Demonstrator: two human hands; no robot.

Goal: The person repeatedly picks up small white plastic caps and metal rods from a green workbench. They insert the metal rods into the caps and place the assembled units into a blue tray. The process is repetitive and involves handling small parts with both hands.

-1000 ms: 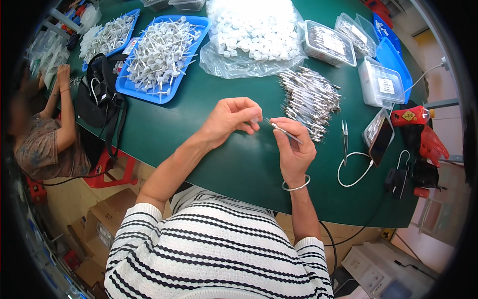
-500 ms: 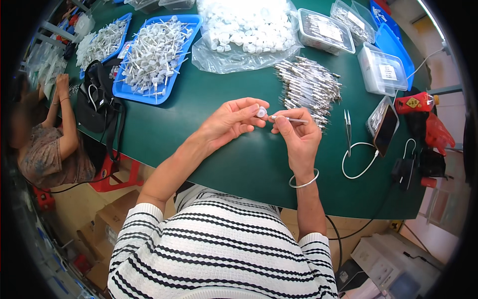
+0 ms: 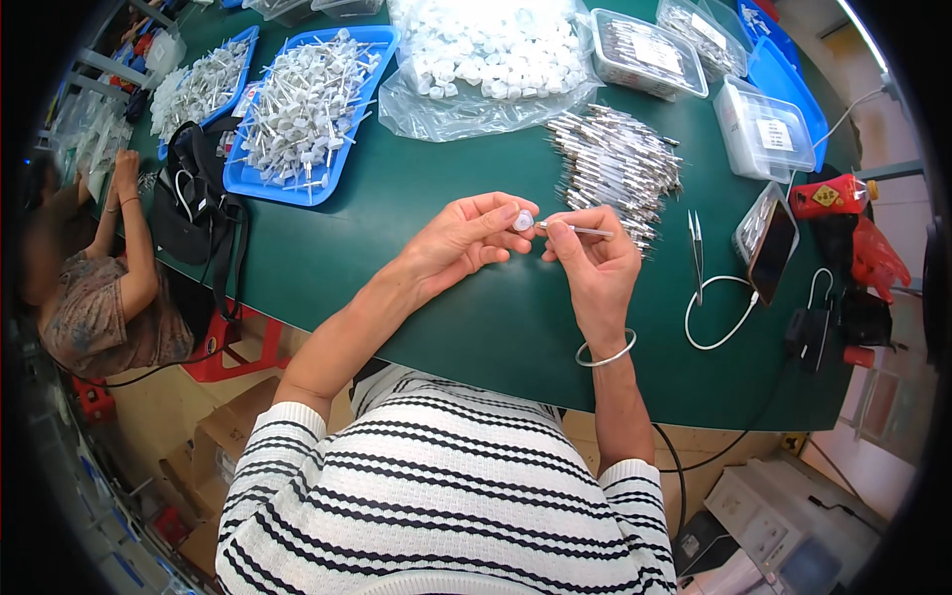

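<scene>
Between thumb and fingers, my left hand (image 3: 466, 241) pinches a small round white plastic cap (image 3: 523, 220). My right hand (image 3: 597, 260) is closed on a thin metal rod (image 3: 587, 231), held roughly level with its tip pointing left at the cap. Only a small gap shows between tip and cap; whether they touch I cannot tell. Just beyond my right hand lies a heap of similar metal rods (image 3: 620, 169). Past both hands, a clear plastic bag (image 3: 426, 117) holds many loose white caps (image 3: 496, 74).
Blue trays (image 3: 319, 195) of capped rods stand at left beside a black bag (image 3: 193, 178). Clear tubs (image 3: 764, 139), tweezers (image 3: 696, 253), a phone (image 3: 773, 253) and its white cable (image 3: 709, 345) lie right. A co-worker (image 3: 114, 288) sits at far left.
Both hands keep their grips and nearly the same place. The rod's tip has shifted very slightly; the whole view has tilted a little.
</scene>
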